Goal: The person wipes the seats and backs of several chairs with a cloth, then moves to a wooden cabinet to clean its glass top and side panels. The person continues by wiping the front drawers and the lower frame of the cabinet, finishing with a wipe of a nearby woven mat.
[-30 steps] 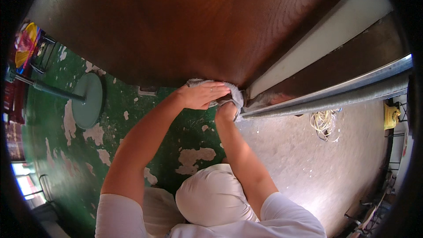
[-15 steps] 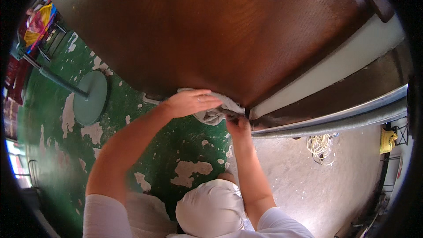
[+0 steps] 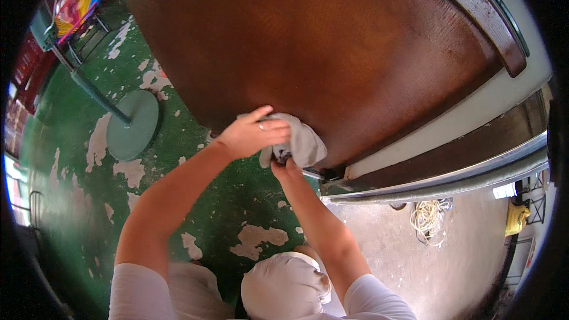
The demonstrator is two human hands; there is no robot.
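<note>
A grey cloth (image 3: 309,145) is bunched against the lower edge of a large brown wooden panel (image 3: 296,47), which looks like a door. My left hand (image 3: 255,134), with a ring on one finger, lies over the cloth's left side, fingers stretched out and thumb side raised. Below it, my right hand (image 3: 287,169) grips the underside of the cloth; its fingertips are partly hidden in the folds and in shadow.
A curved dark wooden handle (image 3: 474,9) runs along the panel's upper right. Green stand base (image 3: 133,124) on the left, on a green floor with peeling paint. Coiled cable (image 3: 428,219) and a yellow bag (image 3: 517,219) lie at right. A metal-edged track (image 3: 438,178) borders the panel.
My right hand has moved left along the panel's lower edge with the cloth, closer to my left hand. My left hand's fingers have spread and lifted slightly. The view has shifted a little.
</note>
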